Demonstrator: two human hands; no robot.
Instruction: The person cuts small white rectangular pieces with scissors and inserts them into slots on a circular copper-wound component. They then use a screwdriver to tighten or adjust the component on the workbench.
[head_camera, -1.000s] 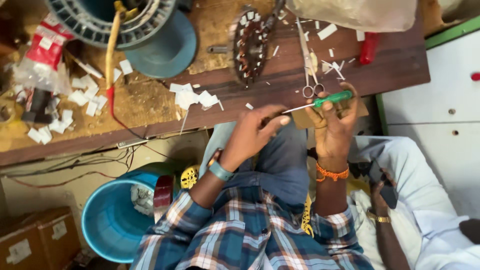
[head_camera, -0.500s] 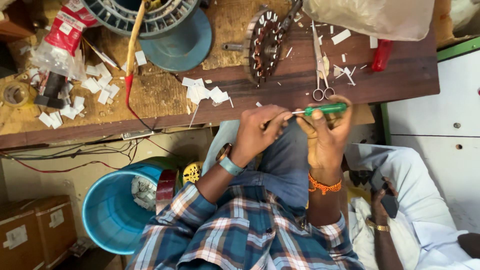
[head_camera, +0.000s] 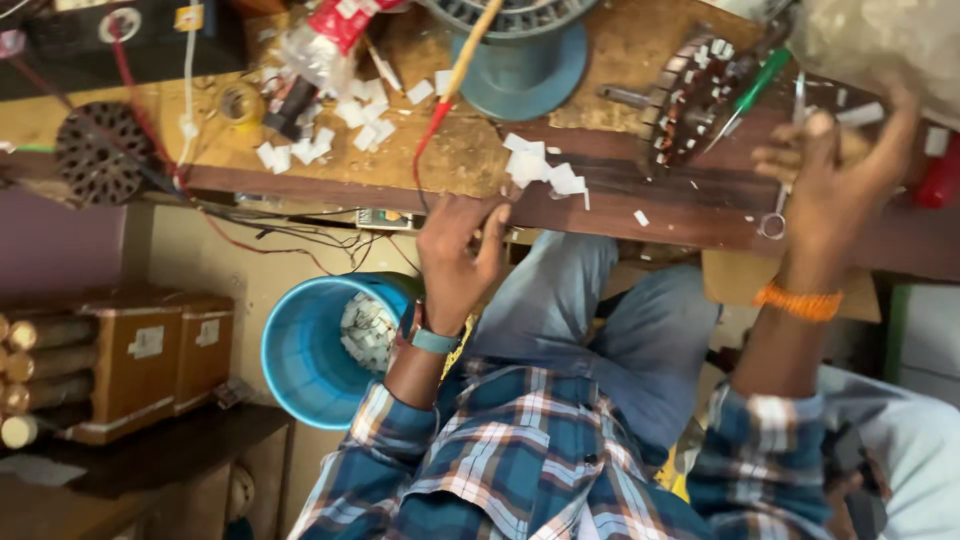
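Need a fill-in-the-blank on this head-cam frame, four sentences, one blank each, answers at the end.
1. The left hand rests on the edge of the wooden ____.
2. Below that hand stands a ____ plastic bucket.
3. The right hand is raised beside a screwdriver with a ____ handle.
4. The wrist below the right hand wears an ____ band.

Missing words: workbench; blue; green; orange
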